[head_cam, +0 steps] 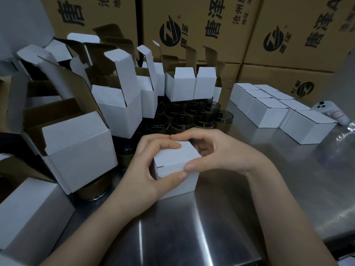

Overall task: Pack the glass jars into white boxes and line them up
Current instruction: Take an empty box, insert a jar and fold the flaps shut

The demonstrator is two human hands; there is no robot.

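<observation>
- A person's two bare hands meet over one small white box point(177, 157), which stands upright on a steel table point(192, 231) at the centre of the view.
- The left hand point(146, 166) wraps the box from 9 o'clock. Its forefinger lies across the lid and its thumb presses the front face.
- The right hand point(215, 150) wraps it from 3 o'clock. Its fingers curl over the far edge and its thumb sits on the lid's front lip, tip to tip with the left thumb.
- Both hands are therefore clamped on the box, and neither has its fingers spread.
- The lid looks nearly shut, with a thin dark seam showing at the near left corner. The tuck probably needs a last press.
- The box looks close to a cube, so it has no clear long axis. Its seamed front faces the person at 6 o'clock.
- Whether a jar is inside cannot be told.
- The row of closed boxes point(269, 110) lies toward 2 o'clock from the held box, well apart from it.
- The right hand is the nearer to that row, so it seems the natural one to carry the box across.
- Dark glass jars point(192, 116) stand packed together at 12 o'clock, just beyond the fingers.
- Open boxes point(119, 106) with raised flaps crowd from 9 to 11 o'clock.
- Brown cartons point(192, 25) are stacked along the back.
</observation>
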